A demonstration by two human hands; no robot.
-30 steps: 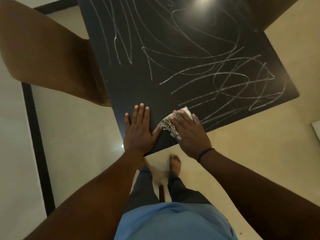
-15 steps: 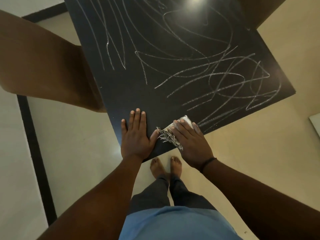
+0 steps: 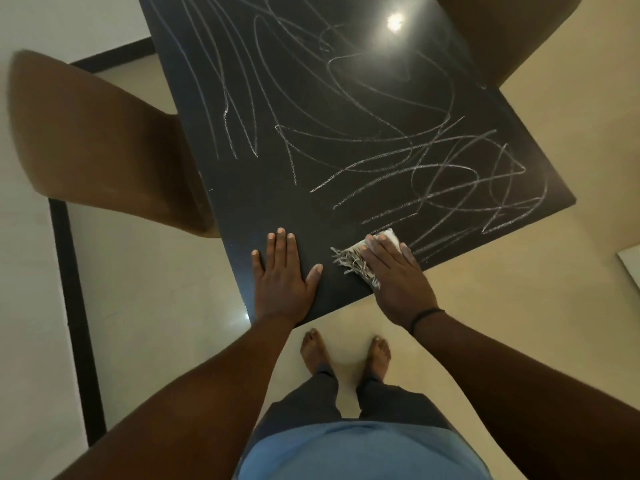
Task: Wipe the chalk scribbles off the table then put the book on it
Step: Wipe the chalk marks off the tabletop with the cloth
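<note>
A person's right hand [image 3: 394, 271], fingers straight and held together, presses a small white cloth with a frayed, fringed edge [image 3: 360, 259] flat against the near edge of a dark, matte-black rectangular desk [image 3: 311, 188], low and right of centre in the frame. Just left of it the left hand [image 3: 282, 277] lies palm down with fingers spread, holding nothing and bracing on the same edge. White chalk scribbles [image 3: 415, 168] loop and cross over most of the desk from the cloth upward to the upper centre and upper right, where a ceiling light glares off the surface; the strip of desk around the hands looks free of marks. Two curved brown chairs flank the desk, one at the left [image 3: 104, 143] and one at the upper right corner [image 3: 502, 36]. Bare feet stand on the pale floor below. No book is identifiable; a pale flat edge at the far right of the frame cannot be made out. The wiping step appears barely begun. The next move likely calls for firm, flat sweeps of the cloth up and rightward through the densest lines.
</note>
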